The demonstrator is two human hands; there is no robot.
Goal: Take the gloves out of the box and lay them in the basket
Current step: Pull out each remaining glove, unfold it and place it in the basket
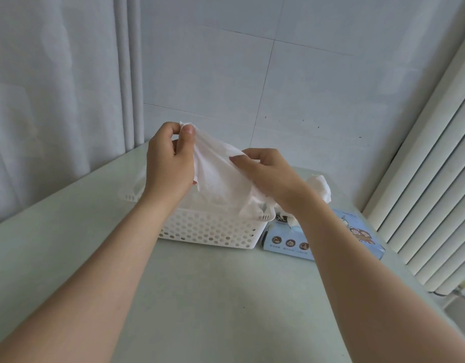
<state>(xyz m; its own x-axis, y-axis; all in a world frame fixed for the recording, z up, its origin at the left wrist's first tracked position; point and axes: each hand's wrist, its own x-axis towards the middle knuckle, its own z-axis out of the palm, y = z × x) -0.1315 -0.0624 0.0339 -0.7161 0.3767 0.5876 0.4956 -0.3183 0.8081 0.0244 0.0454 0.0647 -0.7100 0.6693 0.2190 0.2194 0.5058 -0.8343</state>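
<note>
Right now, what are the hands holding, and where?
One thin white glove: left hand pinches its top end, right hand pinches lower down, above the basket.

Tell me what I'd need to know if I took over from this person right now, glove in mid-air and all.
Left hand pinches the top end of the white glove; right hand grips it lower down.
It hangs above the white basket, lower end near the right rim.
The blue box lies right of the basket, another glove poking out.
Done: this glove is out. Left: lay it in the basket, then pull the next.
</note>
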